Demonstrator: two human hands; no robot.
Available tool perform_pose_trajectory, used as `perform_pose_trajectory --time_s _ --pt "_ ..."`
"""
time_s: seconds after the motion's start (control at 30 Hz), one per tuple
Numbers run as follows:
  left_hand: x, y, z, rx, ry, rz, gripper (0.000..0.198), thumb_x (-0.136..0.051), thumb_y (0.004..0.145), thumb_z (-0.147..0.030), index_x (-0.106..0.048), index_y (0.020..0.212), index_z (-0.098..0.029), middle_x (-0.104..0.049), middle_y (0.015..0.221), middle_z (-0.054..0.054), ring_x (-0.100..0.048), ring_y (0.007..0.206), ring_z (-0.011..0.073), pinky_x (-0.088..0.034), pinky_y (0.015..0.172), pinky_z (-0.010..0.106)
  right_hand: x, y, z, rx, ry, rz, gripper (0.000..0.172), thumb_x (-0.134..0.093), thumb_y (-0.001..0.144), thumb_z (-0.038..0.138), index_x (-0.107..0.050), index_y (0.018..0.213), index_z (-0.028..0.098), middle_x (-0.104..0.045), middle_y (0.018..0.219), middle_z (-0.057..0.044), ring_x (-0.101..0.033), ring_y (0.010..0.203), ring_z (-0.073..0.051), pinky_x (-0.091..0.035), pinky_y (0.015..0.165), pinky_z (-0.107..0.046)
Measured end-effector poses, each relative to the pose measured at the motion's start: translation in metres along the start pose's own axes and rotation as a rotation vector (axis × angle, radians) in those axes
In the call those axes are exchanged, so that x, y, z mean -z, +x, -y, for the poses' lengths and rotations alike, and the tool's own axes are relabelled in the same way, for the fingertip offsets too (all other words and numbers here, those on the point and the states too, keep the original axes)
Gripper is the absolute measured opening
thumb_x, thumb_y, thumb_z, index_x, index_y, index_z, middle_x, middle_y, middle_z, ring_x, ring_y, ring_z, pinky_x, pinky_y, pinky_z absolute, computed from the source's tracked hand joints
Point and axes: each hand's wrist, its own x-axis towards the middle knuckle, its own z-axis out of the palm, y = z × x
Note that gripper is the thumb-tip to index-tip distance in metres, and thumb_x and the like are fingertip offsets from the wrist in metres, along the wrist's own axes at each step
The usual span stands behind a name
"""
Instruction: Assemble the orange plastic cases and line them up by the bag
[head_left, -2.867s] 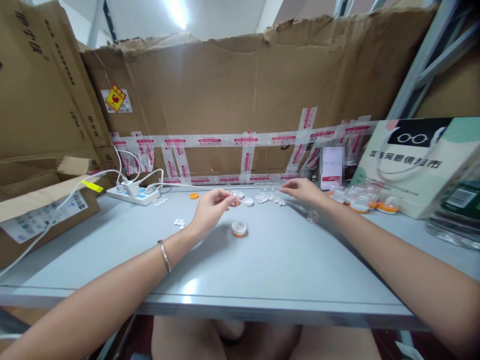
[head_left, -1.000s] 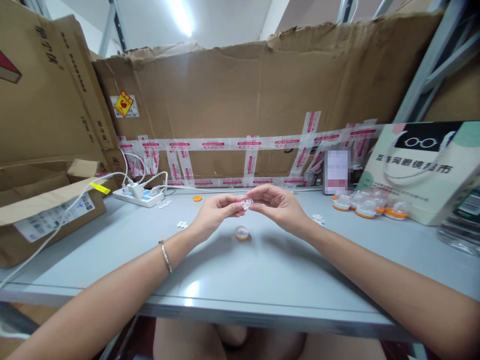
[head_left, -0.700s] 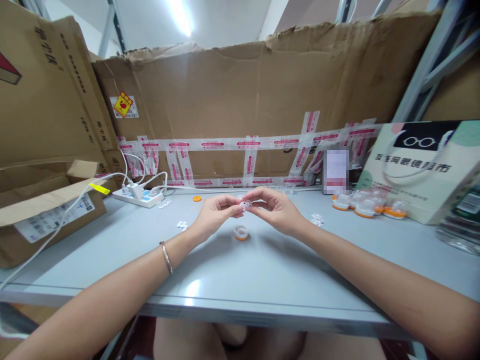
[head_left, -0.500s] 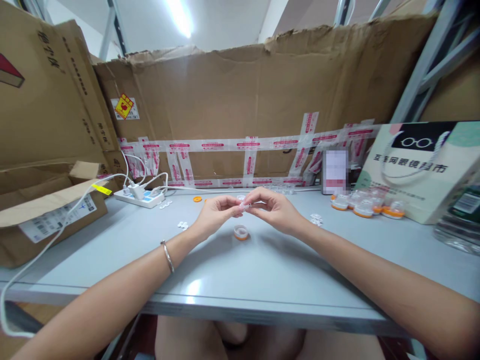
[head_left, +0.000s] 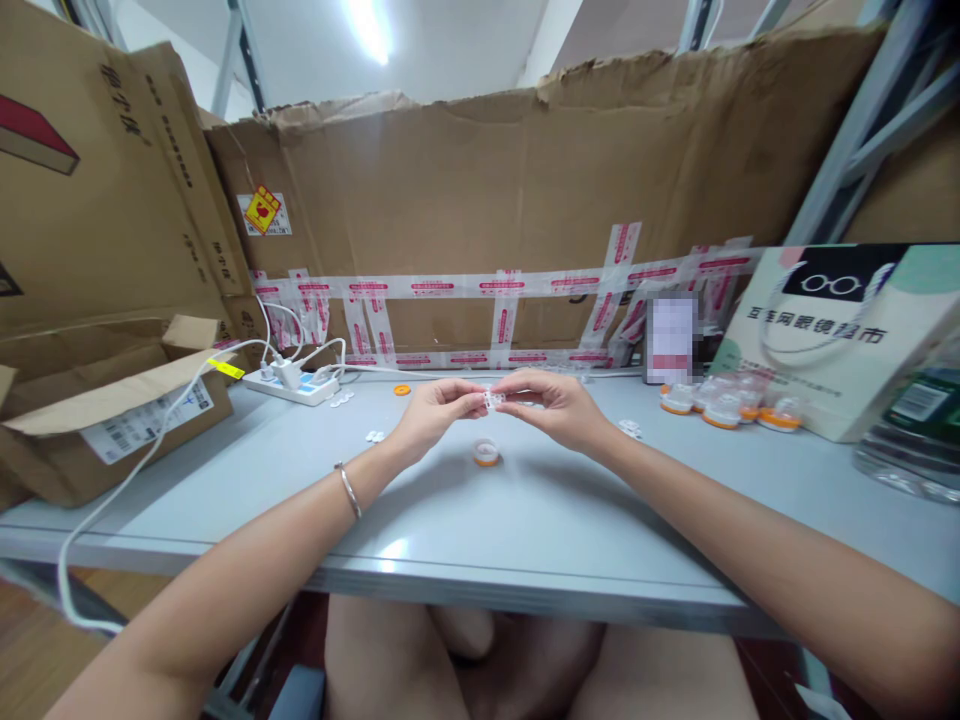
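My left hand (head_left: 435,415) and my right hand (head_left: 559,405) meet above the middle of the grey table (head_left: 525,530). Both pinch one small white plastic piece (head_left: 493,400) between their fingertips. Just below the hands a small round orange-and-white cap (head_left: 486,453) rests on the table. A silver bracelet (head_left: 347,488) circles my left wrist.
A row of orange-based clear caps (head_left: 724,408) lines up at the right by a printed paper bag (head_left: 840,330). Small white pieces (head_left: 375,436) and an orange ring (head_left: 403,389) lie at the left near a power strip (head_left: 289,385). Cardboard boxes (head_left: 105,400) stand left and behind.
My right hand came in from the right and joined the left on the small white piece. The view has since shifted slightly; the hands stay together.
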Motion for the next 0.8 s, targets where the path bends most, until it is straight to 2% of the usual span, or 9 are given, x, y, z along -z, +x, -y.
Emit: perform_pose_trajectory --time_s 0.3,0.5,0.6,0.8 --pt "0.0 -0.001 0.001 -0.002 0.068 -0.005 0.024 -0.07 0.061 -0.032 -0.065 0.074 -0.012 -0.063 0.067 0.002 -0.056 0.063 0.0106 -0.046 0.07 0.029 -0.003 -0.001 -0.007 -0.127 0.098 0.039 0.022 -0.067 0.064 0.035 -0.06 0.073 0.017 -0.066 0.08 -0.004 -0.063 0.076 -0.017 -0.051 0.078 -0.037" --pt "-0.001 -0.002 0.004 -0.04 0.259 0.051 0.027 -0.069 0.062 -0.034 -0.063 0.075 -0.011 -0.065 0.072 0.005 -0.058 0.066 0.0121 -0.046 0.067 0.027 -0.004 0.0 -0.009 -0.257 0.092 0.095 0.026 -0.07 0.059 0.029 -0.055 0.076 0.018 -0.064 0.076 -0.002 -0.062 0.071 -0.015 -0.051 0.07 -0.033" --pt "-0.002 -0.001 0.01 -0.078 0.349 0.051 0.026 -0.068 0.062 -0.035 -0.06 0.07 -0.011 -0.063 0.069 0.004 -0.056 0.063 0.0112 -0.044 0.062 0.025 -0.008 -0.002 -0.012 -0.296 0.106 0.118 0.026 -0.07 0.059 0.027 -0.053 0.077 0.017 -0.062 0.072 -0.002 -0.061 0.068 -0.013 -0.05 0.069 -0.032" --pt "-0.004 0.001 0.02 -0.09 0.434 0.035 0.028 -0.066 0.063 -0.038 -0.058 0.068 -0.012 -0.061 0.065 0.003 -0.054 0.059 0.0104 -0.042 0.059 0.024 -0.015 -0.006 -0.022 -0.243 0.061 0.063 0.029 -0.069 0.06 0.026 -0.047 0.077 0.019 -0.057 0.068 0.002 -0.056 0.063 -0.011 -0.047 0.063 -0.027"
